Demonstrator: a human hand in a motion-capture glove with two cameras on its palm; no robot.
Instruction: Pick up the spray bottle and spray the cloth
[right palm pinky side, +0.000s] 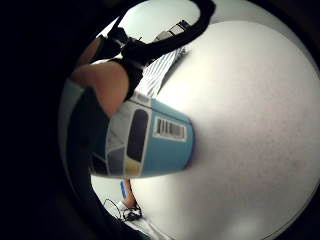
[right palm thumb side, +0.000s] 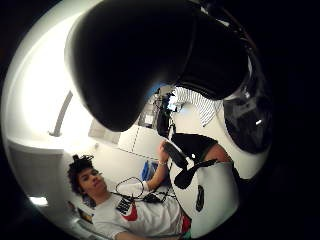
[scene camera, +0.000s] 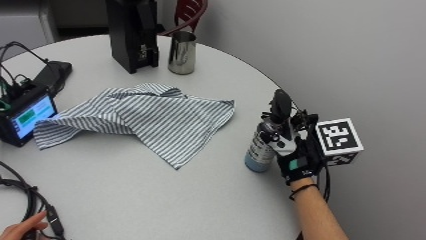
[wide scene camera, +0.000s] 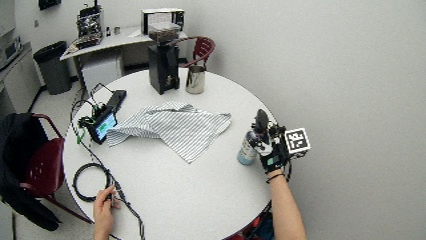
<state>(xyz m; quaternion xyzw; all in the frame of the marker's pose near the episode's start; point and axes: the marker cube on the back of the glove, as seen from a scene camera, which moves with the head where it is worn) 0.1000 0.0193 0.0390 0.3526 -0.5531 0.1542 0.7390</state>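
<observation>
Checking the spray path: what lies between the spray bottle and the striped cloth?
Only bare table, as the outside view shows. The spray bottle, gripped by the right hand, stands apart from the striped cloth.

A round white table (scene camera: 166, 200) carries everything. Near its centre, toward ten o'clock, a blue-and-white striped cloth (scene camera: 143, 120) lies rumpled and spread flat. At three o'clock, near the rim, a light-blue spray bottle with a black nozzle (scene camera: 261, 150) stands upright on the tabletop. At twelve o'clock a tall black box-shaped device (scene camera: 132, 32) stands with a shiny steel cup (scene camera: 181, 52) just beside it. At nine o'clock sits a small black device with a lit screen (scene camera: 25, 115), and black cables (scene camera: 23, 200) coil at seven o'clock.
</observation>
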